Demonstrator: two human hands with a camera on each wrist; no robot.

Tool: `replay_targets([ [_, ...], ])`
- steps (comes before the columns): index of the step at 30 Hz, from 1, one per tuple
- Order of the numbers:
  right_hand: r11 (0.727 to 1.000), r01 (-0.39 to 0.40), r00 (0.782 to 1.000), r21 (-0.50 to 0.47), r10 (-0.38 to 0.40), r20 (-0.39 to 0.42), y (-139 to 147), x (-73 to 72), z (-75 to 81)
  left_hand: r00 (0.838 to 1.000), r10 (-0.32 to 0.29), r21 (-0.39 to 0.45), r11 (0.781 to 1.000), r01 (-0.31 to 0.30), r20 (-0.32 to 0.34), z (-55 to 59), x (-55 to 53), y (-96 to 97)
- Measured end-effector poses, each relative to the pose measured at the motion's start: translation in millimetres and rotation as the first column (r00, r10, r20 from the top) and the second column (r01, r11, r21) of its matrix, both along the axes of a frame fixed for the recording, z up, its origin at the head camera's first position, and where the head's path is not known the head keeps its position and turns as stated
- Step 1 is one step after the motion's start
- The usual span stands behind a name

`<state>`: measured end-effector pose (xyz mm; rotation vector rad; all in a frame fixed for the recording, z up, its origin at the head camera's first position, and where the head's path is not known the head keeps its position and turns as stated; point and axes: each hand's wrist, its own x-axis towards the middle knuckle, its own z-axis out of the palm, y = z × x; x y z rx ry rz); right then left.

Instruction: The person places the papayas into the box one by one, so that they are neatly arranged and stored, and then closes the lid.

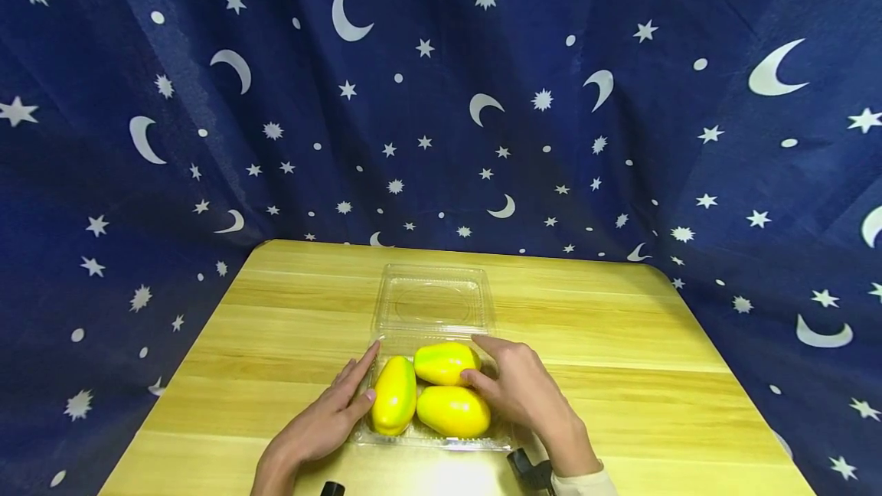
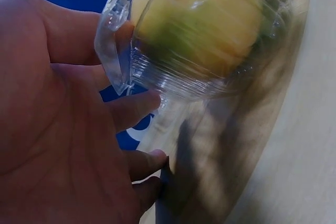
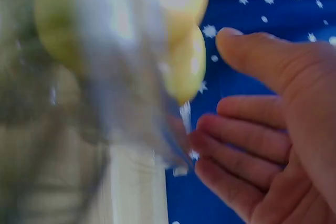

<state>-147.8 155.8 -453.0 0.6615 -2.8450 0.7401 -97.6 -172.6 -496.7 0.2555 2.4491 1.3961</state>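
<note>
— Clear plastic, that clamshell container (image 1: 432, 373); where does it sit?

— On the pale wooden surface (image 1: 606, 373), near its front edge and about midway across. Its lid (image 1: 432, 303) is folded back flat on the far side, empty and see-through.

— And what lies in the tray part?

— Three yellow mangoes with green patches. One mango (image 1: 394, 394) lies lengthwise on the left, a second mango (image 1: 445, 363) lies across at the back, and a third mango (image 1: 453, 411) lies across at the front. They are packed close, touching one another.

— What is the left hand (image 1: 324, 423) doing?

— It lies at the tray's left side, fingers stretched out straight along the rim, fingertips by the back left corner. The left wrist view shows the fingers (image 2: 137, 109) against the ribbed plastic wall (image 2: 173, 77), not curled round anything.

— The right hand (image 1: 527, 393)?

— It is at the tray's right side, fingers spread and only slightly bent, the fingertips near the back mango and the tray's right rim. The right wrist view is blurred, but it shows an open palm with fingers (image 3: 247, 135) extended toward the plastic edge (image 3: 184, 129). It grips nothing that I can see.

— Anything around?

— A dark blue cloth (image 1: 441, 98) printed with white moons and stars hangs behind and to both sides.
</note>
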Motion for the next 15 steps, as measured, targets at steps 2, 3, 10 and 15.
replay_targets([
  [2,0.999,0.006,1.000,-0.049,-0.004,0.028,6,-2.7,1.7,1.000,0.006,-0.004,1.000,-0.006,-0.003,1.4,0.5,-0.3],
  [3,0.997,0.003,0.999,-0.072,-0.001,0.036,10,-4.4,2.9,1.000,0.011,-0.007,1.000,-0.011,-0.004,2.4,0.3,-0.7],
  [10,0.987,0.032,0.999,-0.159,-0.036,-0.020,38,-19.5,13.0,0.996,0.060,-0.061,0.996,-0.065,-0.068,16.1,-9.7,-10.1],
  [15,0.977,0.090,0.996,-0.191,-0.085,0.032,53,-30.5,16.2,0.992,0.023,-0.092,0.995,-0.035,-0.126,29.0,-21.2,-19.7],
])
